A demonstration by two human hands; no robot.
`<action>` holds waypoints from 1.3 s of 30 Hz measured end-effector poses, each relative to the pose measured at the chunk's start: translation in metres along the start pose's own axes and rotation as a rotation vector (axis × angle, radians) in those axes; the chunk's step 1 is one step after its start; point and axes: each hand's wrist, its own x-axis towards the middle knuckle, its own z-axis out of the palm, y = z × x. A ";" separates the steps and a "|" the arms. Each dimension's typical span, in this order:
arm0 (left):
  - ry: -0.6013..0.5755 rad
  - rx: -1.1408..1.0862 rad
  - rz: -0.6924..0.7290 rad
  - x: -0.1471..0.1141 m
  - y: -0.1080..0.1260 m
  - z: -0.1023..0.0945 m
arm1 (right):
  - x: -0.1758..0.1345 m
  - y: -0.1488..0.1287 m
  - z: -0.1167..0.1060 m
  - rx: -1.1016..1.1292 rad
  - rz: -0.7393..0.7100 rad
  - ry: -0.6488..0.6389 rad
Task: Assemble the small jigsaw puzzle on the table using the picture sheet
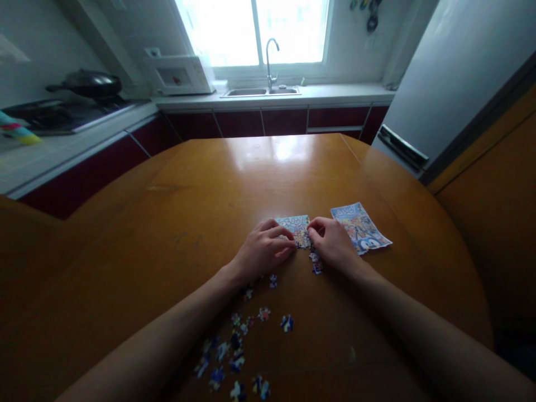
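A partly joined jigsaw puzzle (294,223) lies on the wooden table between my hands. My left hand (264,249) rests over its left and lower edge, fingers curved and somewhat apart, the fingertips touching its bottom border. At the puzzle's right edge, my right hand (333,239) pinches a puzzle piece with thumb and forefinger; the fingers mostly hide it. A short strip of joined pieces (316,263) runs down beside the right wrist. Under the right hand's far side lies a printed picture sheet (363,228), partly covered by that hand.
Several loose puzzle pieces (237,360) are scattered near the left forearm, with single ones (287,322) farther right. The wooden table (268,178) has a rounded edge. Beyond it stand a sink (247,92), a microwave (182,75), a stove with a wok (90,84) and a fridge (452,72).
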 end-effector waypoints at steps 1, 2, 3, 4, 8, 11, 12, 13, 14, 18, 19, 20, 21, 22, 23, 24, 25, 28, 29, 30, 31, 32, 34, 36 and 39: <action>0.004 -0.009 -0.009 0.000 0.000 -0.001 | 0.000 0.000 -0.001 0.003 -0.005 -0.002; 0.015 -0.020 -0.019 0.000 0.001 -0.002 | 0.000 0.000 -0.001 0.006 -0.012 -0.002; 0.030 -0.034 -0.031 0.000 0.001 -0.003 | -0.001 -0.001 -0.002 0.005 -0.024 0.001; 0.044 -0.046 -0.046 -0.001 0.002 -0.004 | -0.002 -0.001 -0.003 0.002 -0.044 0.001; 0.076 -0.047 -0.090 -0.004 0.003 -0.007 | -0.008 -0.005 -0.008 -0.026 -0.179 -0.068; 0.075 -0.035 -0.099 -0.006 0.002 -0.007 | -0.013 -0.010 -0.012 -0.067 -0.244 -0.152; 0.070 -0.036 -0.100 -0.007 0.001 -0.007 | -0.015 -0.012 -0.013 -0.084 -0.256 -0.177; 0.061 -0.038 -0.100 -0.007 0.001 -0.007 | -0.016 -0.013 -0.015 -0.100 -0.263 -0.199; 0.052 -0.039 -0.101 -0.007 0.000 -0.007 | -0.017 -0.014 -0.015 -0.114 -0.269 -0.222; 0.010 -0.037 -0.098 -0.008 -0.001 -0.007 | -0.018 -0.016 -0.017 -0.138 -0.275 -0.272; 0.005 -0.039 -0.096 -0.008 -0.001 -0.007 | -0.018 -0.016 -0.017 -0.141 -0.272 -0.274; 0.002 -0.043 -0.095 -0.008 -0.001 -0.007 | -0.018 -0.016 -0.016 -0.143 -0.269 -0.273; 0.001 -0.046 -0.095 -0.008 -0.001 -0.007 | -0.018 -0.015 -0.016 -0.144 -0.268 -0.270; 0.001 -0.049 -0.096 -0.008 -0.001 -0.006 | -0.018 -0.015 -0.015 -0.144 -0.270 -0.269; 0.001 -0.050 -0.097 -0.008 -0.001 -0.006 | -0.018 -0.014 -0.015 -0.144 -0.272 -0.269; -0.003 -0.050 -0.098 -0.008 -0.001 -0.006 | -0.018 -0.014 -0.014 -0.142 -0.274 -0.267; -0.006 -0.048 -0.096 -0.007 0.000 -0.006 | -0.018 -0.013 -0.014 -0.139 -0.275 -0.267; 0.021 -0.053 -0.095 -0.007 0.000 -0.006 | -0.017 -0.013 -0.013 -0.110 -0.262 -0.246; 0.043 -0.059 -0.102 -0.007 0.001 -0.007 | -0.017 -0.013 -0.014 -0.096 -0.250 -0.220; 0.067 -0.066 -0.113 -0.006 0.001 -0.007 | -0.016 -0.013 -0.014 -0.085 -0.236 -0.185; 0.088 -0.073 -0.125 -0.006 0.002 -0.008 | -0.016 -0.014 -0.014 -0.076 -0.220 -0.145; 0.100 -0.079 -0.135 -0.006 0.002 -0.008 | -0.015 -0.014 -0.015 -0.071 -0.205 -0.105; 0.100 -0.087 -0.140 -0.005 0.003 -0.010 | -0.015 -0.014 -0.015 -0.068 -0.187 -0.065; 0.078 -0.095 -0.135 -0.005 0.004 -0.011 | -0.015 -0.014 -0.015 -0.071 -0.188 -0.075; 0.044 -0.094 -0.127 -0.006 0.004 -0.011 | -0.017 -0.013 -0.012 -0.076 -0.207 -0.132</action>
